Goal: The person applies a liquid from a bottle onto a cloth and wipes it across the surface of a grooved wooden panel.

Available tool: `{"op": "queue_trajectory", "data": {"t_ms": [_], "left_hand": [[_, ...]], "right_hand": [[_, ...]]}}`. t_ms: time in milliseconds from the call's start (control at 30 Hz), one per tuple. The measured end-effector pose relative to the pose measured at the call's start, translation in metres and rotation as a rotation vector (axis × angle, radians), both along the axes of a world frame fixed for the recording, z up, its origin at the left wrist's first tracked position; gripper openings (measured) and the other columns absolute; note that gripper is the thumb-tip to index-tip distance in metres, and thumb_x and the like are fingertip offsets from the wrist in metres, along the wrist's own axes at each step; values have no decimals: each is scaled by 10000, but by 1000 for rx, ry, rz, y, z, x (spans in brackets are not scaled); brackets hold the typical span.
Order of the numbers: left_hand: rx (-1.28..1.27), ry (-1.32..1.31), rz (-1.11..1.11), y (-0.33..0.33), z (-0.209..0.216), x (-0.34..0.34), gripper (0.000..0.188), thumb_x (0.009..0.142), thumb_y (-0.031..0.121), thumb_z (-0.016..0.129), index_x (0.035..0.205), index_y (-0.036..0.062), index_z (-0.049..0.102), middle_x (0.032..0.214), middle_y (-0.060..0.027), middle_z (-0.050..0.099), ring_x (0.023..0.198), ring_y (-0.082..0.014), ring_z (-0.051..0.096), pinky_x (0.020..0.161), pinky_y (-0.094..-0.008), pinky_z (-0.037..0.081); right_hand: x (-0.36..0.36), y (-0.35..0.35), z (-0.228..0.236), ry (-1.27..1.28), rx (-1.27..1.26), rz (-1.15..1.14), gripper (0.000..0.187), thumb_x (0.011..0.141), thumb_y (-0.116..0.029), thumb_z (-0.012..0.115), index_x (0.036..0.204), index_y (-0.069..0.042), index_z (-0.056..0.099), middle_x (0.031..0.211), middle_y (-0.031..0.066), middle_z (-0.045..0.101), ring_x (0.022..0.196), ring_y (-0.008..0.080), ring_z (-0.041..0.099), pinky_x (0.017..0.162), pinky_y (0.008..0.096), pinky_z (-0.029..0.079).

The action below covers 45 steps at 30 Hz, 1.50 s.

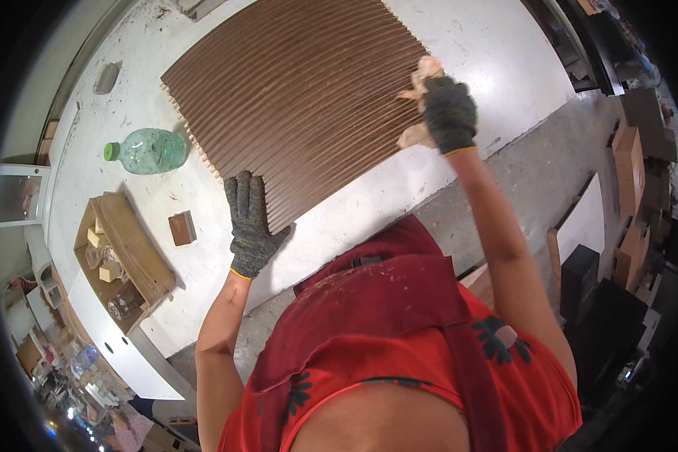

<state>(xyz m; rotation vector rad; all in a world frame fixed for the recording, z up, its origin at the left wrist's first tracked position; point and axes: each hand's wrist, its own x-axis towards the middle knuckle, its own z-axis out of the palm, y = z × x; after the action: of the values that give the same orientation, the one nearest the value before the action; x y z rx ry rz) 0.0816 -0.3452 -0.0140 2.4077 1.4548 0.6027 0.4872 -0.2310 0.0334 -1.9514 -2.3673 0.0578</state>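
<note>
A brown ribbed wooden panel point(294, 98) lies on the white worktable point(505, 68), its ridges running lengthwise and its left end pale and jagged. My left hand point(252, 226), in a dark grey knit glove, rests with fingers stretched out on the panel's near left corner. At the panel's right end my right hand point(450, 114), gloved the same way, is closed on a crumpled pale cloth point(416, 136). Parts of the cloth stick out above and below that hand, against the panel's edge. My right fingers are partly hidden by the back of the glove.
Left of the panel lies a clear greenish bottle point(154, 151) with a green cap. Nearer are a small brown block point(181, 228) and an open cardboard box point(139, 252) holding small pieces. A grey block point(107, 77) sits far left. Boards and boxes point(629, 169) stand at right.
</note>
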Motion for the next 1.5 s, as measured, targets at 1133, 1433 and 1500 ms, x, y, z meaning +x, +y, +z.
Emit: {"op": "queue_trajectory", "data": {"t_ms": [1133, 1433, 1500], "left_hand": [[26, 3, -2, 0, -1, 0, 1118, 584, 213, 855, 1493, 44, 227, 1512, -260, 224, 1403, -499, 164, 1143, -600, 181], [7, -2, -9, 0, -1, 2, 1109, 577, 216, 848, 1489, 39, 243, 1512, -256, 228, 1397, -496, 185, 1144, -594, 187], [24, -9, 11, -1, -2, 0, 1104, 574, 209, 845, 1486, 36, 247, 1511, -256, 230, 1396, -495, 189, 1146, -593, 183]], "right_hand": [[-94, -44, -89, 357, 352, 27, 434, 863, -338, 588, 1236, -117, 563, 1091, 104, 625, 1011, 274, 602, 887, 426, 473], [48, 6, -24, 142, 279, -147, 570, 588, -416, 861, 1053, -135, 688, 1036, 31, 690, 915, 178, 639, 835, 347, 509], [37, 14, -21, 66, 231, -233, 297, 870, -201, 577, 1133, -81, 645, 1035, 115, 672, 905, 300, 637, 809, 402, 510]]}}
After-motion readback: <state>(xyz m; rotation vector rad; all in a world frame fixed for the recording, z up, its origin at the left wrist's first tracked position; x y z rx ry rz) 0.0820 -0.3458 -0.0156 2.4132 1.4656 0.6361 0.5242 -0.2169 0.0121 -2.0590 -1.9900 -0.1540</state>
